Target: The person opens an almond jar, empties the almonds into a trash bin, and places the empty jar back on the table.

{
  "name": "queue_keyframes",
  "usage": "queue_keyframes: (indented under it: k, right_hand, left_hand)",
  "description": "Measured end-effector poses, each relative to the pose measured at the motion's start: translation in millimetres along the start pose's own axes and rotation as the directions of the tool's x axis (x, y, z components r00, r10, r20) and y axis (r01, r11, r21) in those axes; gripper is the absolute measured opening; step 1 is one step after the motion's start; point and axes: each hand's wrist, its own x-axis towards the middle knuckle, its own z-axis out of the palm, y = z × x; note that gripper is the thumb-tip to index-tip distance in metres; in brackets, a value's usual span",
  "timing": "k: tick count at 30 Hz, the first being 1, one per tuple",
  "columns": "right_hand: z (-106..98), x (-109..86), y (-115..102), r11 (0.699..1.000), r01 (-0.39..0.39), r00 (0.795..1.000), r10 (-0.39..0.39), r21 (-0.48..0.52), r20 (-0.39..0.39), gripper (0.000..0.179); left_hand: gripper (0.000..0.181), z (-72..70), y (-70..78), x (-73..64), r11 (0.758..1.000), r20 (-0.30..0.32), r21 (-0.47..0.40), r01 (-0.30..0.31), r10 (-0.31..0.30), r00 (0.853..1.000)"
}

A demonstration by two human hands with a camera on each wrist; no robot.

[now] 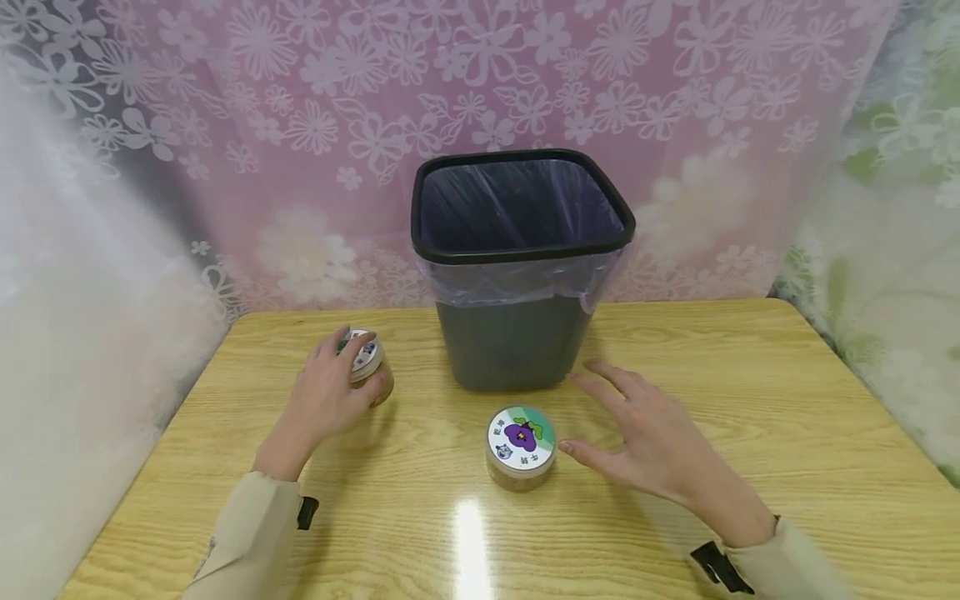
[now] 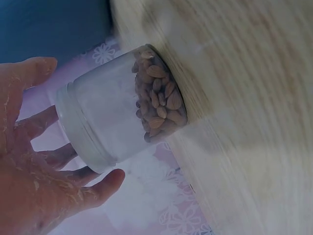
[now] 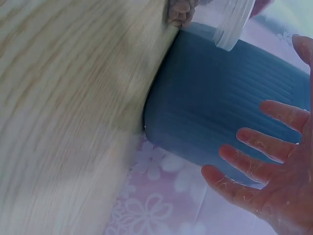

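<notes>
A clear jar of brown, almond-like nuts stands upright on the left of the table, with a pale printed lid. My left hand reaches over it, its loosely spread fingers around the lid and the thumb apart from it in the left wrist view. Near the middle stands a second jar, whose white and green lid carries a purple cartoon picture. To its right my right hand is spread, thumb tip close beside the lid and palm holding nothing. Only a corner of this jar's nuts shows in the right wrist view.
Behind the jars a dark bin with a black rim and a thin purple liner stands upright on the wooden table. A pink flowered curtain hangs behind the table's back edge.
</notes>
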Motion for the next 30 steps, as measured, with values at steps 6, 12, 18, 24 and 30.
queue_keyframes:
  k: [6,12,18,24,30]
  right_hand:
    - [5,4.0,-6,0.999,0.033,0.999,-0.033,0.004,-0.008,0.071]
    - [7,9.6,-12,0.997,0.072,0.997,-0.072,0.007,-0.021,0.071]
    - [9,13.7,-14,0.994,0.112,0.993,-0.111,0.011,-0.039,0.071]
    - [12,15.7,-14,0.992,0.129,0.991,-0.128,0.019,-0.051,0.071]
    - [13,17.5,-15,0.989,0.147,0.988,-0.146,0.025,-0.059,0.071]
  left_hand:
    - [0.056,-2.2,-5.4,8.9,1.0,0.024,-0.006,-0.011,0.011,1.0]
    - [0.061,-1.0,-7.5,11.3,0.997,0.028,0.077,0.001,-0.003,1.0]
    - [0.067,4.4,-6.3,7.7,0.982,0.017,0.19,-0.02,0.017,1.0]
    - [0.062,9.3,-5.3,1.3,0.986,0.009,0.165,-0.025,0.024,1.0]
    - [0.058,6.7,-4.8,-7.9,0.993,-0.005,0.111,-0.041,0.042,0.999]
